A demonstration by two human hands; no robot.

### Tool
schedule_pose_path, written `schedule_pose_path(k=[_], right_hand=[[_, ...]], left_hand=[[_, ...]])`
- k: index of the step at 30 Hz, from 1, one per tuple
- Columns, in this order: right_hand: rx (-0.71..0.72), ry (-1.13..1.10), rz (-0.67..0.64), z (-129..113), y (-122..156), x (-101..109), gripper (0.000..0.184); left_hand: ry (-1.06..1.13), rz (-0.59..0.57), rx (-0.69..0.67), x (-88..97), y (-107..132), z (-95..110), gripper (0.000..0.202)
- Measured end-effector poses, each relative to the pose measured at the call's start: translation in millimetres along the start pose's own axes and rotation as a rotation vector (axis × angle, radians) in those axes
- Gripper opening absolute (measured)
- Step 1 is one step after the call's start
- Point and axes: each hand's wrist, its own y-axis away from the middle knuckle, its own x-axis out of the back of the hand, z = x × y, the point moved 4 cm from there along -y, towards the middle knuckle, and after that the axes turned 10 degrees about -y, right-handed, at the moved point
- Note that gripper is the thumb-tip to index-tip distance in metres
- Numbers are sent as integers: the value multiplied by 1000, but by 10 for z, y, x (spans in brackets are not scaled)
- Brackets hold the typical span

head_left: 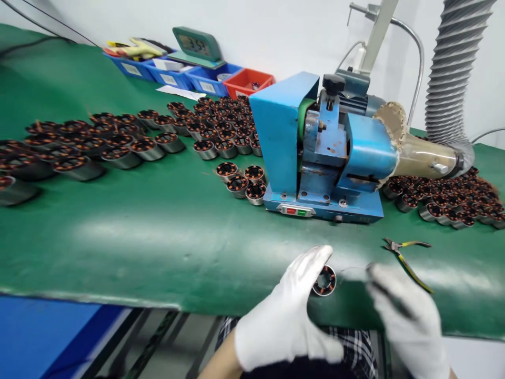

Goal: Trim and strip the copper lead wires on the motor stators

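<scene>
A small ring-shaped motor stator with copper windings rests on the green mat near the front edge. My left hand, in a white glove, is beside it with thumb and fingers spread; its fingertips are at the stator's upper left side, and I cannot tell if they touch. My right hand, also gloved, is to the right of the stator, blurred by motion. Its fingers look pressed together, and a faint thin line runs from near the stator toward their tips. What they hold is too blurred to name. Yellow-handled cutting pliers lie beyond that hand.
A blue belt machine stands behind the hands, with a grey duct hose at its right. Many stators cover the mat left of it, more at right. Blue bins, a red bin and a clock line the wall.
</scene>
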Motion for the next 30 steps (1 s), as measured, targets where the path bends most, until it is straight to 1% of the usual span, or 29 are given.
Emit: schedule_pose_path(k=[1,2,3,5,6,8,9,11,13,14,16,18,19,20,22,24,25,26,27,28,29,30], right_hand=[[106,34,-147,-95,56,-121,42],[152,76,-265,-141,102,-242,47],[151,120,-347,-143,128,-349,50],[59,164,-435,-60,124,-500,53],[-5,147,-466,-2,104,-542,54],[-123,60,-532,91,52,-576,54],[-187,1,-548,123,22,-568,51],[-307,-109,-534,157,-37,-524,38],[-371,-178,-506,154,-88,-482,23],[-421,-229,-499,157,-103,-473,20],[-581,-369,-504,185,-106,-483,17],[-768,-512,-498,229,-90,-506,16],[-832,-554,-489,253,-86,-509,16],[-859,-567,-476,276,-93,-500,18],[-873,-563,-426,336,-116,-436,22],[-875,-542,-328,413,-129,-308,26],[-872,-524,-259,450,-123,-226,27],[-850,-485,-153,480,-111,-129,27],[-798,-420,-13,492,-91,-22,26],[-710,-336,133,474,-61,79,23],[-586,-242,237,421,-27,149,20],[-440,-150,266,340,6,168,16]], left_hand=[[20,-13,-26,38,10,56,126],[36,-9,-38,66,3,115,126],[44,15,-36,80,-21,171,123],[39,71,24,48,-105,250,118],[29,83,56,4,-153,273,116],[6,66,107,-111,-231,279,107],[-6,42,119,-167,-253,267,99],[-34,6,145,-242,-264,214,74],[-59,-15,162,-269,-250,158,48],[-59,-22,163,-270,-243,137,38],[-30,-27,139,-262,-237,120,26],[7,-19,101,-247,-241,127,19],[14,-14,85,-242,-243,135,16],[10,-10,73,-239,-245,146,14],[-23,-1,67,-240,-244,167,12],[-57,16,71,-250,-242,189,12],[-67,29,74,-257,-243,199,12],[-71,45,75,-265,-247,208,13],[-67,56,75,-275,-253,214,13],[-58,67,75,-283,-261,217,13],[-47,78,76,-287,-268,215,13],[-37,88,78,-284,-273,209,13]])
